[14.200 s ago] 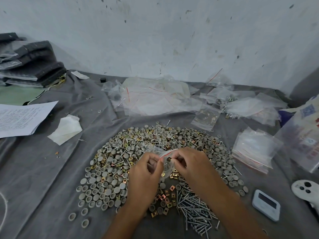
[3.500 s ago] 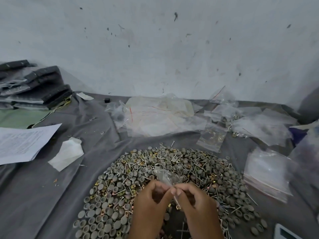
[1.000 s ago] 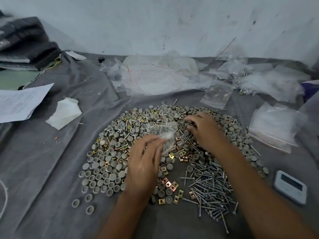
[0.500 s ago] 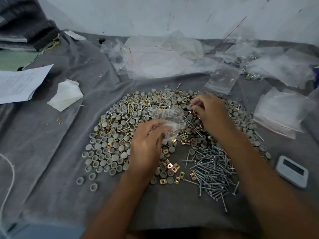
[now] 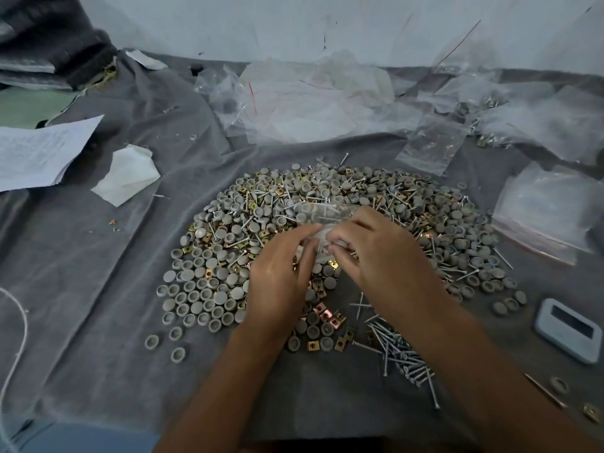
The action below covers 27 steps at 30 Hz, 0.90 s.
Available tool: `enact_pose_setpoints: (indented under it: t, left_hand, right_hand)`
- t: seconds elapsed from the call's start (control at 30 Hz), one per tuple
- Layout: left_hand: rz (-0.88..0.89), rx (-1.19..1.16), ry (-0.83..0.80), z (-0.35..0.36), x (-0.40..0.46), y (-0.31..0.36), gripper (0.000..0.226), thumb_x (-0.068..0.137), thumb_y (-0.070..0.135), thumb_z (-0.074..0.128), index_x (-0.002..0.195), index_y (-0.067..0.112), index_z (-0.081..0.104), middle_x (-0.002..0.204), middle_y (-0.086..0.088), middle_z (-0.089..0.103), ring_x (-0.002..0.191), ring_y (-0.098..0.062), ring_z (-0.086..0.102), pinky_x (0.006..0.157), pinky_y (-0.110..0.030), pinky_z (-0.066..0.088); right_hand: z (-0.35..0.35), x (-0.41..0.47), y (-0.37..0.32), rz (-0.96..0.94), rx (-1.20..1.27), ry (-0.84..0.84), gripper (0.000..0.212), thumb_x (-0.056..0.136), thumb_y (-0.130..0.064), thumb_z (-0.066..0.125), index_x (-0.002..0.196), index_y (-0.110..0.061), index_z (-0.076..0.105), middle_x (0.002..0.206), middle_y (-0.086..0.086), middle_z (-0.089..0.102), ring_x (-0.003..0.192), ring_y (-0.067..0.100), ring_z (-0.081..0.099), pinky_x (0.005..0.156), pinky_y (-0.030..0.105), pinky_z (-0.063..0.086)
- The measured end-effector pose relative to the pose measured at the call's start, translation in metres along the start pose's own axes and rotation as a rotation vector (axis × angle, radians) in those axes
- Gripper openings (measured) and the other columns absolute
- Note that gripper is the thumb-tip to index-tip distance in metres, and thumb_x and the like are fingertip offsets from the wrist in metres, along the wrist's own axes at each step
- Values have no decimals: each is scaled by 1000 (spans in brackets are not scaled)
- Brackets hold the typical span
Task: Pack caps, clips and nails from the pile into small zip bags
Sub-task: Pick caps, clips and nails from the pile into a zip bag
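Observation:
A wide pile (image 5: 327, 223) of grey round caps, brass square clips and silver nails covers the grey cloth in front of me. A separate heap of nails (image 5: 398, 351) lies at the pile's near right edge. My left hand (image 5: 281, 276) and my right hand (image 5: 376, 256) meet over the middle of the pile. Between their fingertips they pinch a small clear zip bag (image 5: 322, 217), whose upper part sticks out beyond the fingers. What the bag holds is hidden behind the hands.
Loose clear bags (image 5: 310, 96) lie at the back, more bags (image 5: 549, 210) at the right. A white timer (image 5: 568, 333) sits near right. Papers (image 5: 36, 152) and a white tissue (image 5: 127, 173) lie left, dark folded packs (image 5: 49, 57) at far left.
My right hand has come back from the pile's far right part to the bag, joining the left hand on it. The camera has tilted further down.

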State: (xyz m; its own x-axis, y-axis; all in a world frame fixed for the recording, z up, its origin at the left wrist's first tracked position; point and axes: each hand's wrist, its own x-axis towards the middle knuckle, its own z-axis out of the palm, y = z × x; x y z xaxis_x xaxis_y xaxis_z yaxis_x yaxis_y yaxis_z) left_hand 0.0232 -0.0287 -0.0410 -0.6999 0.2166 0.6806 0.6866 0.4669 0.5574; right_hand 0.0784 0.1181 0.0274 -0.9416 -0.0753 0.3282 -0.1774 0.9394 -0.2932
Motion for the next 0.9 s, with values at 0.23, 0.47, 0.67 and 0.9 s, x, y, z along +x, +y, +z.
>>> enact_pose_setpoints:
  t: [0.23, 0.47, 0.67, 0.9]
  left_hand:
    - [-118, -130, 51, 0, 1, 0, 10, 97, 29, 60, 101, 20, 61, 96, 10, 68, 91, 3, 63, 75, -10, 48]
    - [-73, -105, 60, 2, 1, -6, 6, 94, 11, 67, 99, 10, 67, 93, 5, 69, 86, -3, 65, 71, -16, 50]
    - [-71, -123, 63, 2, 1, -6, 6, 94, 14, 68, 99, 11, 65, 94, 4, 69, 86, -2, 66, 69, -17, 52]
    - [-76, -130, 88, 2, 3, -5, 6, 94, 13, 67, 96, 17, 62, 97, 9, 69, 85, -1, 66, 64, -15, 50]
  right_hand:
    - [2, 1, 1, 102, 74, 101, 21, 89, -24, 75, 109, -18, 71, 97, -9, 59, 81, 7, 57, 70, 20, 48]
    - [2, -9, 3, 26, 239, 306, 12, 88, -17, 72, 99, -20, 66, 93, -12, 65, 86, 5, 62, 71, 17, 50]
    - [9, -6, 4, -46, 42, 219, 19, 84, -19, 77, 102, -17, 71, 95, -4, 71, 93, 16, 63, 73, 32, 56]
    - [-10, -16, 33, 209, 220, 38, 13, 88, -32, 72, 98, -35, 64, 95, -24, 58, 83, -8, 54, 68, 5, 36]
